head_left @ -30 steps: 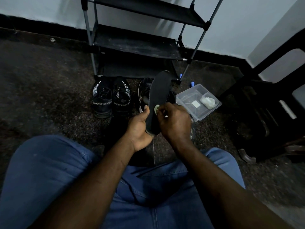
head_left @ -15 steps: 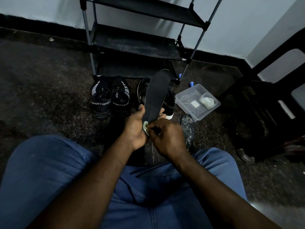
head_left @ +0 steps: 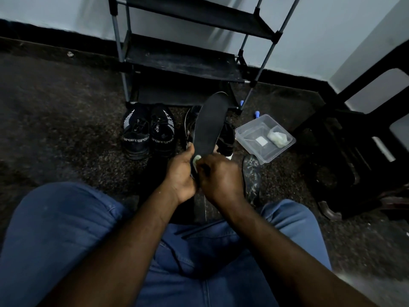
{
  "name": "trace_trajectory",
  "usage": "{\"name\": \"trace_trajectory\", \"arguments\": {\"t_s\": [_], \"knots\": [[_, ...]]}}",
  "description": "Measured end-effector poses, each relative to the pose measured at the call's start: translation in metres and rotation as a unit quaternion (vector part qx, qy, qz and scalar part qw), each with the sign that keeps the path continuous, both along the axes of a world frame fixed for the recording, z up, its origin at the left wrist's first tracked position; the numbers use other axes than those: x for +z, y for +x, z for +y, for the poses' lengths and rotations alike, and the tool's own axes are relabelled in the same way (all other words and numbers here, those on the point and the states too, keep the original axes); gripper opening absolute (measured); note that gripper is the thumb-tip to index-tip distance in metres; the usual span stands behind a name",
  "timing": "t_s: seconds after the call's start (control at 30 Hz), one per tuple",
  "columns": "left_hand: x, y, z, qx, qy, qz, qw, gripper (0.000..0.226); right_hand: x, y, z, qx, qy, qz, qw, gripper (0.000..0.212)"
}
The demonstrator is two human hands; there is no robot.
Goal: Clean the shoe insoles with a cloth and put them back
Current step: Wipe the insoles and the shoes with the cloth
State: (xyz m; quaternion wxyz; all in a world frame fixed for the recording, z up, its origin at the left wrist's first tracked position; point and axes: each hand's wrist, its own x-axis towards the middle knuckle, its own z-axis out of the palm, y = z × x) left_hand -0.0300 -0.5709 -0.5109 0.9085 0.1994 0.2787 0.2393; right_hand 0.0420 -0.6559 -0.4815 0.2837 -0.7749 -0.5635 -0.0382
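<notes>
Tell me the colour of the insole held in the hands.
Plain black. The insole shows best in the head view, the only one.

Insole (head_left: 210, 122) was matt black foam; tub (head_left: 264, 138) clear glossy plastic; rack (head_left: 183, 63) metal tubes, fabric shelves; floor (head_left: 55, 120) rough speckled.

Black insole (head_left: 209, 125), pale green cloth (head_left: 196, 159)

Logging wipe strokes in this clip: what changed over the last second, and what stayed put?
The right hand, pinching the pale cloth, slid down the black insole toward its heel end, beside the left hand. Nothing was picked up or let go. The left hand still grips the insole upright. The sport sneakers, clear plastic container and shoe rack have not moved.
</notes>
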Motion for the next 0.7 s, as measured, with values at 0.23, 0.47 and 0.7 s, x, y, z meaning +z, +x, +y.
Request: {"name": "trace_trajectory", "arguments": {"t_s": [0.23, 0.47, 0.7], "knots": [[0.002, 0.001, 0.005, 0.035, -0.026, -0.020, 0.999, 0.059, 0.003, 0.001, -0.014, 0.049, -0.008, 0.044, 0.998, 0.009], [0.008, -0.001, -0.003, 0.017, 0.002, -0.005, 1.000, 0.048, 0.010, 0.027, 0.020, -0.042, 0.016, 0.001, 0.999, 0.007], [0.008, -0.002, 0.005, 0.059, -0.041, -0.021, 0.997, 0.069, -0.001, -0.012, -0.002, 0.027, -0.004, 0.016, 0.999, 0.011]]}}
